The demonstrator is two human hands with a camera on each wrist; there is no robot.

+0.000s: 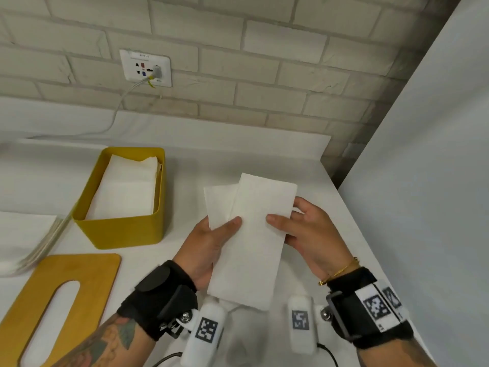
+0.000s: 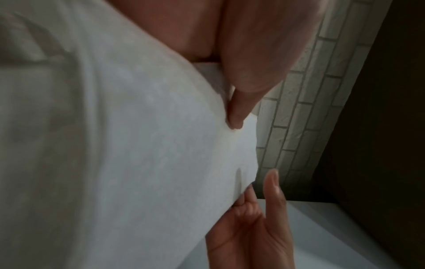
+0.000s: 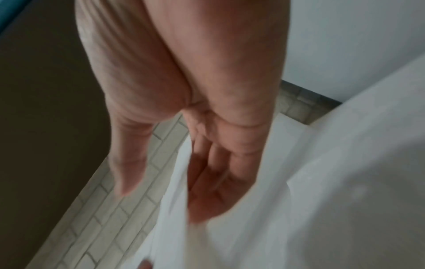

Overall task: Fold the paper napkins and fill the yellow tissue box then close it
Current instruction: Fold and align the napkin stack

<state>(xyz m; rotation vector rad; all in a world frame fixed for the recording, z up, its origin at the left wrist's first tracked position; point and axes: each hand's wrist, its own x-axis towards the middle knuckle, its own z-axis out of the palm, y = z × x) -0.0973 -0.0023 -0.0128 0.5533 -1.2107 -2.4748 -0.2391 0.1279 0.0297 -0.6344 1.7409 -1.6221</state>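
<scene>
Napkin (image 1: pixel 251 242), folded to a long strip, is held above the worktop (image 1: pixel 312 181) between both hands. The left hand (image 1: pixel 205 250) has its fingers (image 1: pixel 230 223) curled round the strip's left edge, thumb on top; the right hand (image 1: pixel 309 234) pinches the right edge, thumb on top and the other fingers underneath. A second layer peeks out askew beyond the left thumb, so the two-sided hold probably serves to square the layers before they go in. Left of the left fingers stands the yellow tissue box (image 1: pixel 119 229), open and already stacked high with folded napkins (image 1: pixel 127 192), near enough for a short carry. Nearer than the box lies its slotted wooden lid (image 1: pixel 87 271), set aside flat for closing. Further left, a pile of unfolded napkins (image 1: pixel 23 234) waits. In the left wrist view the thumb (image 2: pixel 239 112) presses into the paper.
</scene>
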